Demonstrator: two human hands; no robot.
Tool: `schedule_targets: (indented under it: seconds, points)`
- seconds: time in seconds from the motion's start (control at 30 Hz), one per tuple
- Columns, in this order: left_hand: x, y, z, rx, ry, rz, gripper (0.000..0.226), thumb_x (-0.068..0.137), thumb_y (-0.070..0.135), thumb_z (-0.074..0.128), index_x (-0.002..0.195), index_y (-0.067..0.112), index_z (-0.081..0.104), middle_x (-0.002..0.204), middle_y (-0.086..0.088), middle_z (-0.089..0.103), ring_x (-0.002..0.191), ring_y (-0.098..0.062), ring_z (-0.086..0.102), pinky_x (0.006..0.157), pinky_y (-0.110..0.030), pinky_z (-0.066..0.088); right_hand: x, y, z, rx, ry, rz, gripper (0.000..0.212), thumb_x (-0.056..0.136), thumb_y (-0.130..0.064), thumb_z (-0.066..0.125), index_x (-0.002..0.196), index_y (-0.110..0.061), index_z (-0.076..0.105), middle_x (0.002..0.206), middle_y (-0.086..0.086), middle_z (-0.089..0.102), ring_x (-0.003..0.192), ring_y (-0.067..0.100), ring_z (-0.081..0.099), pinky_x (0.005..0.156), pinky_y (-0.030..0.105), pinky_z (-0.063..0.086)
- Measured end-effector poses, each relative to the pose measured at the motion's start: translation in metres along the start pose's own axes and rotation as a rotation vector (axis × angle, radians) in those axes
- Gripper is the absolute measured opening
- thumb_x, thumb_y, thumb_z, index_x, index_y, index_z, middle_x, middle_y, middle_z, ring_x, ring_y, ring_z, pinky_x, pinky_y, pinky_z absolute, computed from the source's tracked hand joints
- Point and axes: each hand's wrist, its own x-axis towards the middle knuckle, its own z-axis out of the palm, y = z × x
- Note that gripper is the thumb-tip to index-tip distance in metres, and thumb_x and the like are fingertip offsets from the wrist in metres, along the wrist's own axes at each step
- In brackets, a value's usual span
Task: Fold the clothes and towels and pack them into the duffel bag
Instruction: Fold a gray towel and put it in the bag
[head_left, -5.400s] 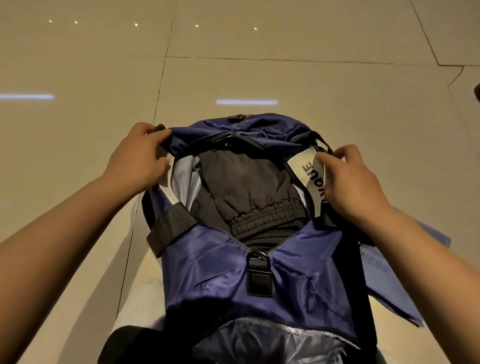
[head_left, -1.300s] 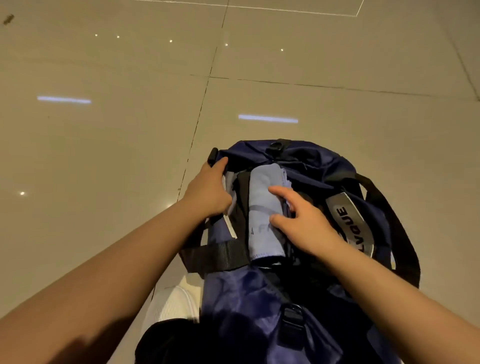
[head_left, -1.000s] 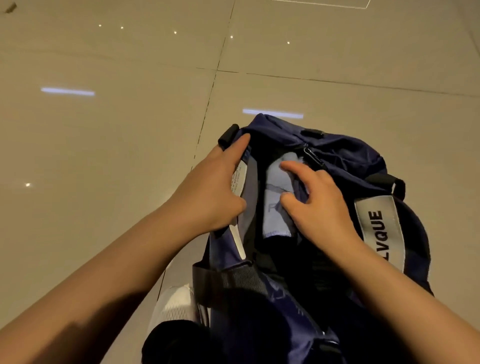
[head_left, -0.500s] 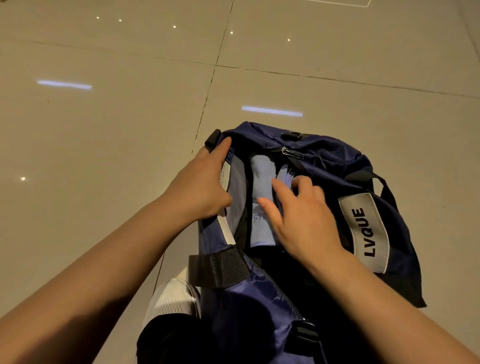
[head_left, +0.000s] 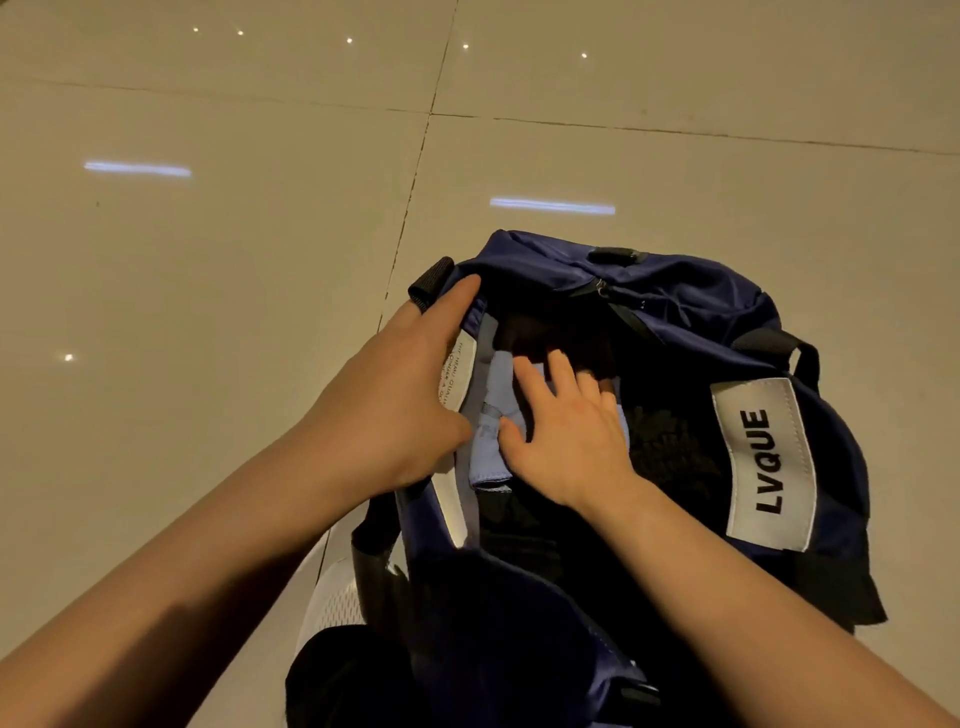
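A navy duffel bag (head_left: 696, 301) with a white "LVQUE" patch lies open on the tiled floor in front of me. A rolled light-blue towel (head_left: 491, 447) sits inside along the left side of the opening, on top of dark clothing (head_left: 665, 452). My left hand (head_left: 400, 410) holds the bag's left rim, its thumb hooked over the edge beside a white care label. My right hand (head_left: 566, 436) presses flat on the towel, fingers spread and straight, reaching deep into the opening.
Glossy beige floor tiles (head_left: 208, 260) surround the bag on all sides. A white mesh shoe (head_left: 332, 603) shows under the bag's near left corner. A black strap loop (head_left: 431, 283) sticks out by my left fingertips.
My right hand has pushed the towel deeper, so less of the roll shows. The left hand keeps its hold on the rim. The view has shifted slightly.
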Motion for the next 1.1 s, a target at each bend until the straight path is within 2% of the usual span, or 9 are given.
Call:
schedule_targets:
  seconds: [0.1,0.23,0.33,0.43,0.63,0.77,0.9,1.0,1.1]
  points:
    - [-0.004,0.011,-0.010,-0.132,0.023,0.020,0.107,0.071,-0.002,0.070,0.150,0.041,0.012,0.151,0.015,0.029,0.117,0.011,0.030,0.073,0.004,0.033,-0.002,0.005,-0.008,0.016,-0.104,-0.093,0.071,0.085,-0.055,0.037,0.149,-0.032,0.018,0.151,0.005,0.024,0.137,0.030,0.025,0.109,0.047,0.027]
    - [0.018,0.002,-0.018,-0.047,0.000,-0.085,0.107,0.069,0.001,0.072,0.152,0.035,0.014,0.143,0.002,0.040,0.118,-0.015,0.048,0.076,-0.019,0.039,-0.018,-0.001,0.002,-0.076,-0.213,-0.166,0.072,0.086,-0.061,0.032,0.150,-0.036,0.013,0.161,0.006,0.001,0.146,0.030,0.003,0.115,0.053,0.011]
    - [0.027,-0.010,-0.009,0.043,-0.057,-0.161,0.109,0.071,0.004,0.073,0.155,0.029,0.007,0.149,-0.005,0.030,0.123,-0.023,0.045,0.078,-0.021,0.036,-0.020,-0.007,0.018,-0.141,-0.188,-0.118,0.074,0.086,-0.066,0.025,0.151,-0.037,0.004,0.159,0.011,-0.017,0.146,0.036,-0.012,0.111,0.064,-0.003]
    - [0.022,-0.015,-0.006,0.062,-0.054,-0.170,0.109,0.073,0.004,0.072,0.154,0.030,0.004,0.151,-0.002,0.025,0.120,-0.020,0.043,0.079,-0.021,0.037,-0.010,-0.008,0.017,-0.181,-0.150,-0.073,0.084,0.073,-0.076,0.015,0.150,-0.043,0.001,0.159,0.016,-0.007,0.144,0.038,-0.002,0.108,0.067,0.005]
    - [0.000,-0.007,-0.016,0.091,-0.006,-0.092,0.113,0.072,0.004,0.073,0.152,0.038,0.001,0.157,0.007,0.016,0.135,-0.015,0.033,0.085,-0.018,0.031,0.010,-0.007,-0.003,-0.162,-0.188,0.111,0.079,0.082,-0.081,0.017,0.148,-0.039,0.010,0.141,0.015,0.040,0.128,0.036,0.034,0.100,0.049,0.030]
    - [0.008,-0.007,-0.019,0.123,-0.006,-0.115,0.110,0.074,0.005,0.073,0.153,0.033,0.001,0.156,0.002,0.019,0.133,-0.019,0.035,0.084,-0.018,0.032,0.008,-0.020,-0.008,-0.205,-0.172,0.117,0.075,0.090,-0.071,0.025,0.151,-0.031,0.006,0.145,0.018,0.030,0.130,0.037,0.031,0.101,0.049,0.029]
    - [0.015,-0.008,-0.017,0.136,-0.034,-0.110,0.110,0.075,0.006,0.073,0.153,0.032,0.000,0.155,0.001,0.019,0.130,-0.019,0.038,0.083,-0.019,0.034,0.002,-0.025,-0.004,-0.099,0.099,-0.174,0.075,0.089,-0.046,0.050,0.150,-0.018,0.017,0.146,0.009,0.026,0.134,0.034,0.026,0.109,0.054,0.025]
    - [0.013,-0.005,-0.017,0.145,-0.042,-0.083,0.109,0.076,0.009,0.072,0.153,0.033,-0.001,0.154,0.001,0.020,0.128,-0.018,0.039,0.081,-0.018,0.033,0.013,-0.025,-0.007,0.016,-0.106,-0.090,0.078,0.089,-0.049,0.047,0.152,-0.029,0.005,0.151,0.002,0.019,0.138,0.035,0.018,0.108,0.056,0.021]
    - [0.014,0.004,-0.020,0.168,-0.037,-0.048,0.106,0.077,0.015,0.071,0.153,0.034,-0.001,0.151,-0.001,0.025,0.128,-0.019,0.039,0.082,-0.019,0.032,0.023,-0.030,-0.015,-0.100,-0.262,-0.062,0.079,0.090,-0.060,0.041,0.152,-0.028,0.003,0.155,0.002,0.015,0.142,0.037,0.009,0.108,0.058,0.018]
